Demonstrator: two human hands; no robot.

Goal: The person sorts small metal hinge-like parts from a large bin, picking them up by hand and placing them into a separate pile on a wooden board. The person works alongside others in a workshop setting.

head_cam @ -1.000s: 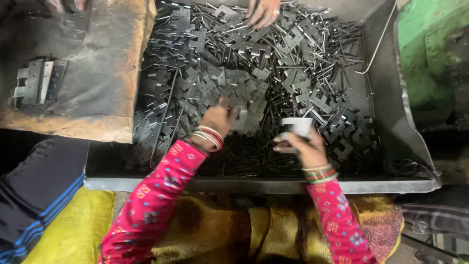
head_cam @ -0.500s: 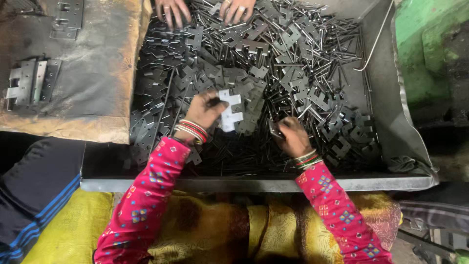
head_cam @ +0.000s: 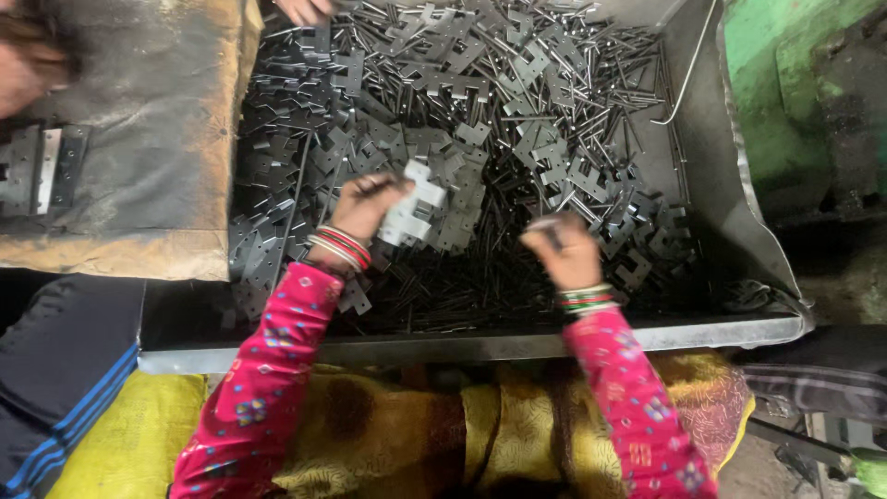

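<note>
Sorting stands largely unfinished by the look of it: the metal tray [head_cam: 739, 231] holds a deep heap of stamped plates [head_cam: 517, 120] and pins. Above the tray's centre, the left hand [head_cam: 362, 208] pinches a pale plate [head_cam: 414, 214] between fingertips. Nearer the tray's front rim, the right hand [head_cam: 564, 249] is curled, blurred; contents undeterminable.

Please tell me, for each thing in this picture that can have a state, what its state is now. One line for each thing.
left hand: closed on a stack of metal plates, lifted above the pile
right hand: fingers curled over the pile, blurred; what it holds cannot be told
metal tray: heaped with loose dark plates and thin rods
stacked hinges: lying flat on the brown mat
another person's hand: at the tray's far edge
</note>
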